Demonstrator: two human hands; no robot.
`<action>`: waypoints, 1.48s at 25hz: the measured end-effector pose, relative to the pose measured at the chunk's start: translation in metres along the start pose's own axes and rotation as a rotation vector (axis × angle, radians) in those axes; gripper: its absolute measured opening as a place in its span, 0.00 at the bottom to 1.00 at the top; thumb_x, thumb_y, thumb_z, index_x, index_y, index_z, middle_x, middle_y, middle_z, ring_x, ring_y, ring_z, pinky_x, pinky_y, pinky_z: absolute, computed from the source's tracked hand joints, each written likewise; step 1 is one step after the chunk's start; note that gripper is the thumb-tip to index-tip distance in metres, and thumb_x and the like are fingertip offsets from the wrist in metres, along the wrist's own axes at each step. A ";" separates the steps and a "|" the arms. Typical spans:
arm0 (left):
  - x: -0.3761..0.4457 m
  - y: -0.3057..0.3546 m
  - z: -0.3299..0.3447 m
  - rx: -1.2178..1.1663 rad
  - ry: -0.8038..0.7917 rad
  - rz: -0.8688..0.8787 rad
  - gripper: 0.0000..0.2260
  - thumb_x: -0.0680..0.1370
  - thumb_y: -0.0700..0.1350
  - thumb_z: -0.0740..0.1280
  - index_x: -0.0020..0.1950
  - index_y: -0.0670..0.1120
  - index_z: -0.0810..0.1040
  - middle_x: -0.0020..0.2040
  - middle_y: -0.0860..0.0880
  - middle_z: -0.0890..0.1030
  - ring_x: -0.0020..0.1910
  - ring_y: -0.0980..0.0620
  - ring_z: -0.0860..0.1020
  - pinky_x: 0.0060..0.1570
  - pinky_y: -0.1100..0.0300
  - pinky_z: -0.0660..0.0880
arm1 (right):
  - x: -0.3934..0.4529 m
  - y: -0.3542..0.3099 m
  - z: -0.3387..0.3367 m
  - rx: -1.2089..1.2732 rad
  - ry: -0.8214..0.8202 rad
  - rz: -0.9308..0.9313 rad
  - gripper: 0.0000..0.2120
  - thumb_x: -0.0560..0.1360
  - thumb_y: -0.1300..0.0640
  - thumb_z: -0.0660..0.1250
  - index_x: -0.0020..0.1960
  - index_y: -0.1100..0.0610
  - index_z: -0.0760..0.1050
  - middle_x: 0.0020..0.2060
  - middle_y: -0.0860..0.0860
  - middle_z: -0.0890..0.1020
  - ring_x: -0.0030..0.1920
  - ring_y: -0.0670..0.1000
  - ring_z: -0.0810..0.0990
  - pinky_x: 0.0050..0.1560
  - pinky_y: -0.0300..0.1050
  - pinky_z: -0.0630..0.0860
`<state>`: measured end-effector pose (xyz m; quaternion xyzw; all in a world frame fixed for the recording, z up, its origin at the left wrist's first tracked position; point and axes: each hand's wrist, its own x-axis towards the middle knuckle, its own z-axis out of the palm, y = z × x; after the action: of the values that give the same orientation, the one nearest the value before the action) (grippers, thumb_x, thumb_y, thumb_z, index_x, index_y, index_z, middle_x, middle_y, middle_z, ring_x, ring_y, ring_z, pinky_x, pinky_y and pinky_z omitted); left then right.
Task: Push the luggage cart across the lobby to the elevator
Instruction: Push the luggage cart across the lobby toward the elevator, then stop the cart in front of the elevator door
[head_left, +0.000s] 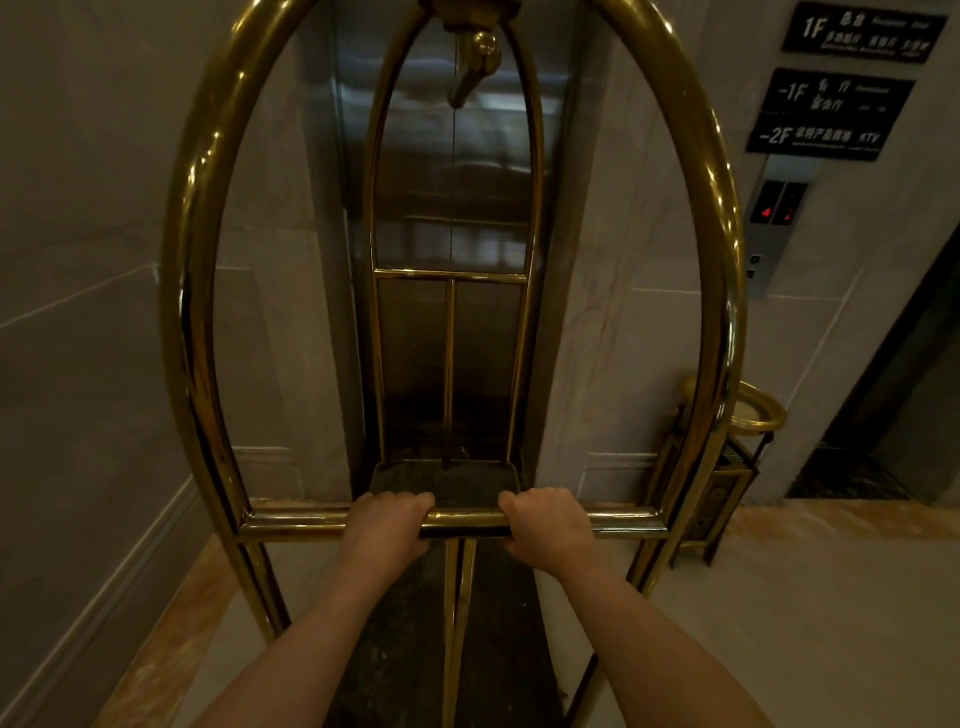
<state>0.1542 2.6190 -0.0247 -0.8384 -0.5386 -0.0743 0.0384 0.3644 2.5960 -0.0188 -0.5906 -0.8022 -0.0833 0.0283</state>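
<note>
A brass luggage cart (192, 291) with tall arched tubes fills the view, its dark deck (447, 480) stretching away from me. My left hand (387, 527) and my right hand (553, 525) both grip the horizontal brass push bar (465, 518), close together near its middle. Straight ahead, seen through the arches, stand the steel elevator doors (415, 171), closed, with the cart's far end right in front of them. A brass hook (475, 62) hangs from the top of the cart.
The elevator call panel (776, 223) with red lit digits is on the wall to the right, under black floor signs (831, 111). A brass-rimmed ash bin (727, 467) stands right of the cart. A marble wall (88, 312) closes the left; a dark opening (904, 405) lies far right.
</note>
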 end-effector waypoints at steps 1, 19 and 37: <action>0.004 -0.001 0.001 0.006 0.003 0.004 0.10 0.74 0.48 0.71 0.53 0.54 0.74 0.47 0.53 0.80 0.46 0.52 0.78 0.49 0.55 0.74 | 0.004 0.002 0.001 -0.002 0.005 0.000 0.12 0.76 0.51 0.68 0.56 0.54 0.72 0.44 0.52 0.81 0.42 0.53 0.80 0.41 0.47 0.72; 0.025 0.000 0.012 0.012 0.048 -0.067 0.13 0.72 0.48 0.73 0.54 0.53 0.74 0.48 0.53 0.80 0.48 0.52 0.78 0.51 0.55 0.74 | 0.025 0.019 0.011 0.005 0.026 -0.042 0.10 0.75 0.51 0.68 0.54 0.53 0.73 0.41 0.51 0.81 0.39 0.52 0.79 0.37 0.45 0.70; 0.016 -0.002 -0.005 -0.154 -0.118 -0.105 0.24 0.74 0.58 0.68 0.66 0.50 0.67 0.65 0.47 0.73 0.64 0.47 0.70 0.64 0.47 0.70 | 0.018 0.006 0.016 0.073 0.102 0.063 0.18 0.73 0.51 0.71 0.60 0.51 0.71 0.52 0.51 0.79 0.54 0.53 0.76 0.58 0.51 0.70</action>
<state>0.1589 2.6334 -0.0168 -0.8123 -0.5759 -0.0678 -0.0620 0.3660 2.6176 -0.0311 -0.6092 -0.7831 -0.0832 0.0932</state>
